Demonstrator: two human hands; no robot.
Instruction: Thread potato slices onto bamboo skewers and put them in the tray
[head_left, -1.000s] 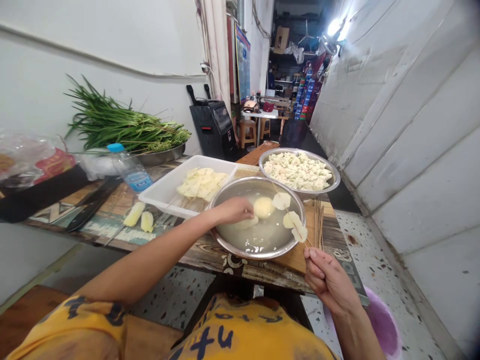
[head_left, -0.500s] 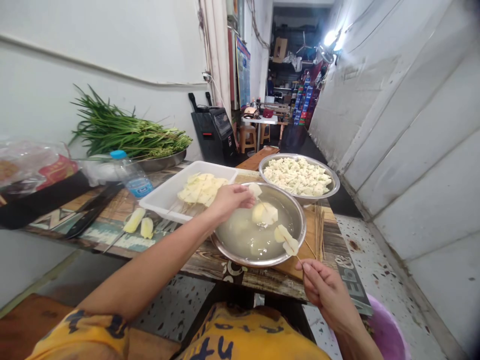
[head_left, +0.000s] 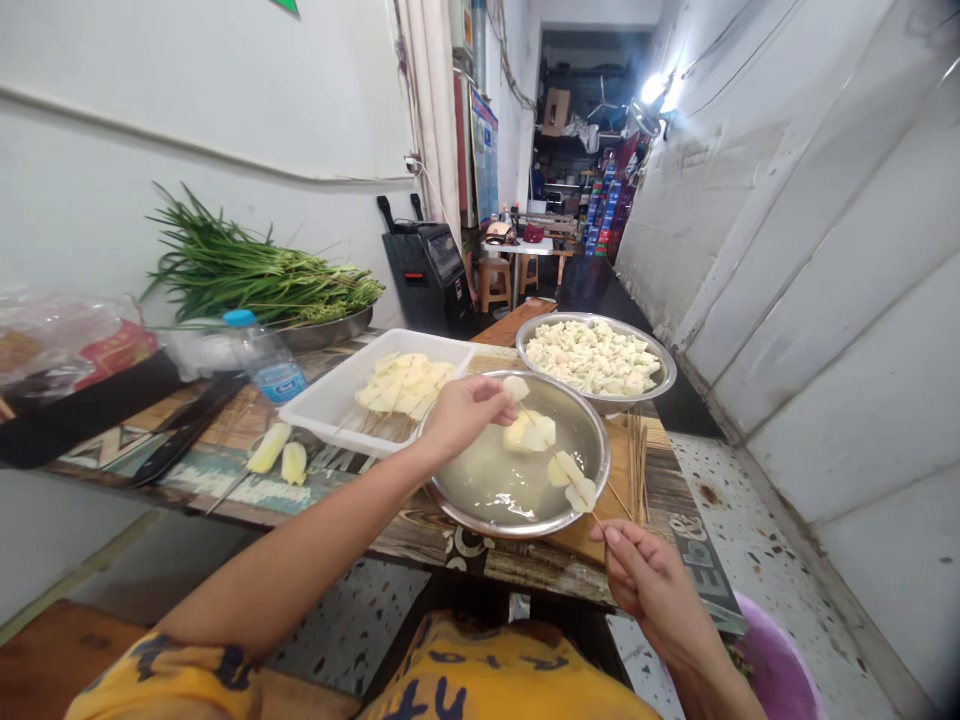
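My left hand (head_left: 466, 418) is closed over the metal bowl of cloudy water (head_left: 480, 490), pinching a thin pale potato slice (head_left: 515, 387) at its fingertips. More pale slices (head_left: 529, 433) show at the water's surface just below it. By the bowl's right rim, my right hand (head_left: 651, 578) grips a thin wooden skewer (head_left: 598, 520) near its lower end. Threaded on its upper part are a few potato slices (head_left: 574, 482), held over the rim. Left of the bowl, a white plastic tray (head_left: 307, 418) holds a pile of skewered slices (head_left: 409, 385).
Behind the bowl stands a basin of cauliflower florets (head_left: 592, 355). Bare skewers (head_left: 637, 465) lie on a wooden board (head_left: 619, 440) at right. To the left are a water bottle (head_left: 270, 365), a black-handled knife (head_left: 176, 440), two yellowish vegetable pieces (head_left: 268, 447) and green chives (head_left: 255, 275).
My left hand has shifted slightly right and down with its slice. My right hand keeps its hold on the skewer nearly unmoved. The view has tilted up a little.
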